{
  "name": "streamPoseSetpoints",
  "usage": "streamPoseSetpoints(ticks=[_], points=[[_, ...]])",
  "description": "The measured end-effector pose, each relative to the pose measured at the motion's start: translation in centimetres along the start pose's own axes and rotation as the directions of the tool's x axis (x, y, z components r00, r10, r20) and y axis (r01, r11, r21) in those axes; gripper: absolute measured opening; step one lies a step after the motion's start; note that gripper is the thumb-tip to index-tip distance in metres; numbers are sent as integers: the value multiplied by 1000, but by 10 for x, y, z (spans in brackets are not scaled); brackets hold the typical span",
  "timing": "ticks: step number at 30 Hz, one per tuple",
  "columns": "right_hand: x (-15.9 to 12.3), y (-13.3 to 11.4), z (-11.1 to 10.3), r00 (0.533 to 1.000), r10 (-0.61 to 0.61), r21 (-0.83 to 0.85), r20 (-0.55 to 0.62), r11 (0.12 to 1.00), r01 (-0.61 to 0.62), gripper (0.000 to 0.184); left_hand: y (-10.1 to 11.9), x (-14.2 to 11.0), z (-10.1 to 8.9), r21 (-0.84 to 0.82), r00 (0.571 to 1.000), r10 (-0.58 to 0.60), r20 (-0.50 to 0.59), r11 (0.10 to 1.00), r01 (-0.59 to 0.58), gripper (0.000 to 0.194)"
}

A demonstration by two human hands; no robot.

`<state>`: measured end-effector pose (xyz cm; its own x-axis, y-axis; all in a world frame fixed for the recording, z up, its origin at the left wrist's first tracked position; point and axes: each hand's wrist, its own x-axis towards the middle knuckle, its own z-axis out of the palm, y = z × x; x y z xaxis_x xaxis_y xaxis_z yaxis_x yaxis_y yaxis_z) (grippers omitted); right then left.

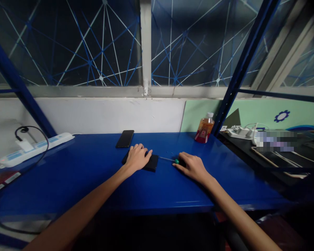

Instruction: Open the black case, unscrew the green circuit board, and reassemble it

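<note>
A flat black rectangular case (151,164) lies on the blue table. Over its far side my left hand (138,157) bears down, fingers bent across the top and thumb out to the right, holding it in place. My right hand (192,166) is closed around the green handle of a thin screwdriver (177,161). The metal shaft points left, and its tip meets or nearly meets the case's right edge; whether they touch, I cannot tell. A couple of tiny bits (169,152) lie behind the shaft, too small to name.
Behind my left hand lies a black phone (125,138). A bottle of reddish drink (205,128) stands at the back right. At the left are a white power strip (39,148) with a black cable and a red packet (5,180). Blue shelf posts (234,78) rise at both sides.
</note>
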<state>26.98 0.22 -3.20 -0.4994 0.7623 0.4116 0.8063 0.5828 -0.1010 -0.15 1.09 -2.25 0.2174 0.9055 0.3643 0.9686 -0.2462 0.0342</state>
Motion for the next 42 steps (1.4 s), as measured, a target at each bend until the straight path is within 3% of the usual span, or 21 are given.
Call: streamPoseSetpoints(ticks=[6,19,37,39,42], points=[[-1,-2,0,1000,5,2,24,1000,-5,32,2,0,-2,13,1000,-3,9,1000,3,53],[-4,-1,1,1000,-1,-47,-31,999,0,44,0,0,3,0,1000,2,-8,1000,-2,53],[-4,4,6,1000,-11,8,-2,1000,11,29,3,0,1,-33,999,-25,-23,999,24,55],[-4,3,6,1000,-10,13,3,1000,10,29,-2,5,-2,-21,997,-54,-59,998,53,54],[-4,3,7,1000,-11,9,9,1000,11,29,-26,20,-6,9,988,-107,-115,994,109,60]])
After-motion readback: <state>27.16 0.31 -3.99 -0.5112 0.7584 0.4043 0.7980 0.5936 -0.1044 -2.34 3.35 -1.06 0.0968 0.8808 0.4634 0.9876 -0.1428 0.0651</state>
